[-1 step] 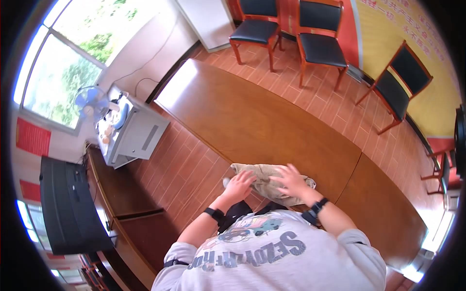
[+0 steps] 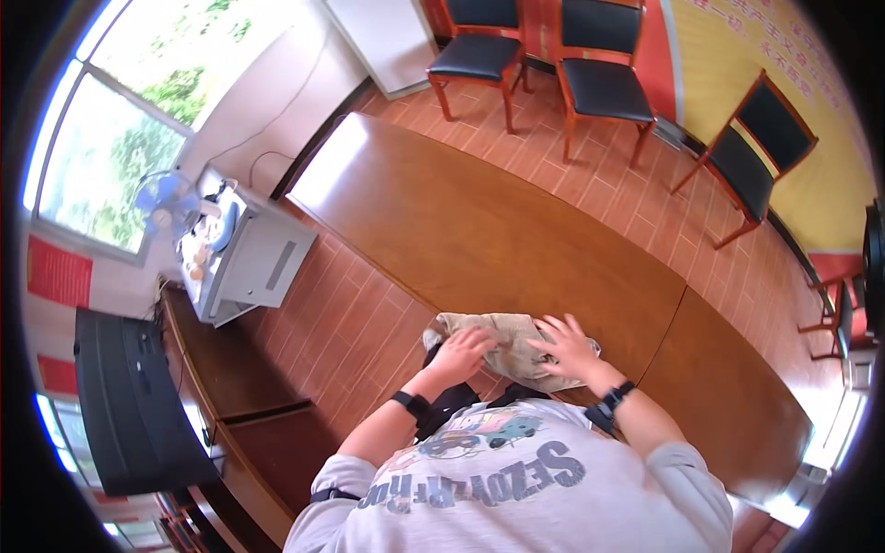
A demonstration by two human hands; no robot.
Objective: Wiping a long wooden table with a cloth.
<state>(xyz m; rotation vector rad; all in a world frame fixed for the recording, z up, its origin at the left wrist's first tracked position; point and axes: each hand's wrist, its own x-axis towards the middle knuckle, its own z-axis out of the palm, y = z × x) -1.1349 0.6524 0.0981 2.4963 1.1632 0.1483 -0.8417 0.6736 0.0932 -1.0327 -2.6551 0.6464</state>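
Observation:
A beige, crumpled cloth (image 2: 510, 343) lies at the near edge of the brown wooden table (image 2: 498, 230), right in front of my body. My left hand (image 2: 464, 352) rests over the cloth's left part, fingers stretched out toward its middle. Over its right part is my right hand (image 2: 562, 348), with the fingers spread apart. Both hands look to be touching the cloth from above, without gripping it. What the cloth is exactly, such as a towel or a garment, I cannot tell.
Black-seated wooden chairs (image 2: 604, 88) stand beyond the table. A grey cabinet (image 2: 267, 253) with a blue fan (image 2: 168, 203) is at the left, by the window. A large black screen (image 2: 134, 401) is on the lower left, beside a low wooden cabinet (image 2: 217, 369).
My right hand has shifted slightly to the right over the cloth, and my left hand a little the same way. The view has moved slightly.

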